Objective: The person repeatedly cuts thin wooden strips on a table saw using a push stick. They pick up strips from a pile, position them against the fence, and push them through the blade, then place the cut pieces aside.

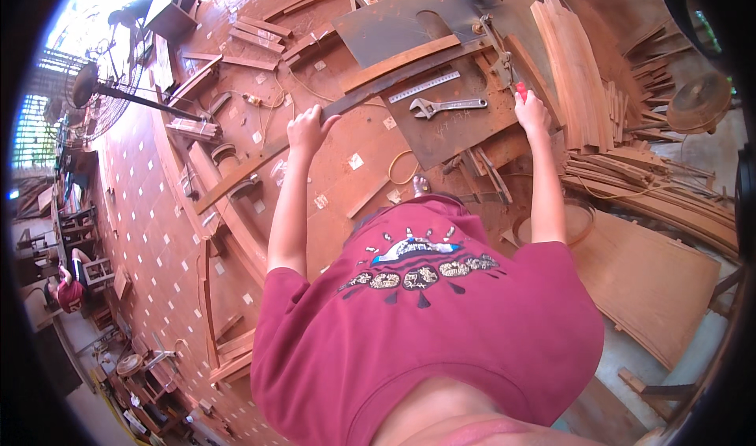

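Evidently, the long dark bar (370, 93), lying from 11 to 1 o'clock of the picture's centre, should prove stiff and fairly heavy, awkward for its length and best taken near mid-length with support at its far end; the left hand (309, 131) is closed over it at 11 o'clock; the right hand (532, 113), at 2 o'clock, is curled round a red handle (520, 91), probably firm and easily gripped. Counted: one bar; one red handle; one adjustable wrench (457, 105) and one white ruler (424, 87), both near 1 o'clock.
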Demonstrator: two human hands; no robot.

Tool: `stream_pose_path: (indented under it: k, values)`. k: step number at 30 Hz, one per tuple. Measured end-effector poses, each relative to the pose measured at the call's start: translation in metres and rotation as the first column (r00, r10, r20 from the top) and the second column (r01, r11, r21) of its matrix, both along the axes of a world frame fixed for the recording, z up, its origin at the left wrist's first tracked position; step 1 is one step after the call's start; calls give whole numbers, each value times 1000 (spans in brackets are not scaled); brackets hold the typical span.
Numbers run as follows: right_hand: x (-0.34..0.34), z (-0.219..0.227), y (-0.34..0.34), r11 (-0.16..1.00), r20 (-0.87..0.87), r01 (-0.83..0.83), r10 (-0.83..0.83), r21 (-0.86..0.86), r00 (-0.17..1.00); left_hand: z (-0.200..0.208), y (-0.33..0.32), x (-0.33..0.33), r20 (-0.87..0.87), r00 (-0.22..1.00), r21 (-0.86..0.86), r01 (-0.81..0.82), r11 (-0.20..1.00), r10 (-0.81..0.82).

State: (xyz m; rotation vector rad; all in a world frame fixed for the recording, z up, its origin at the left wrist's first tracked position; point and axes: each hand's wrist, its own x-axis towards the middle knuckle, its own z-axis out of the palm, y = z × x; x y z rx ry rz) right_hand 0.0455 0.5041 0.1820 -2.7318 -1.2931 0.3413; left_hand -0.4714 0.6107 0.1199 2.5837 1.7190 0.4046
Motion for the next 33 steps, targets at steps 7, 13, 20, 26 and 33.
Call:
stream_pose_path:
  k: [7,13,20,26,33]
  values:
    - [1,-3,24,1000,-14,-10,10,-29,1000,3,16,2,17,999,-25,-47,999,48]
    - [9,-10,52,989,23,-103,101,102,995,-7,57,21,268,963,81,-34,996,11]
    - [-6,-10,89,965,-42,-154,166,213,985,7,128,85,224,903,-235,-315,919,367]
    - [-3,-17,92,954,-77,-146,172,262,982,3,156,130,211,931,-66,-292,954,299]
    - [-6,-18,92,945,-95,-121,156,305,983,3,169,131,204,931,-117,-284,952,303]
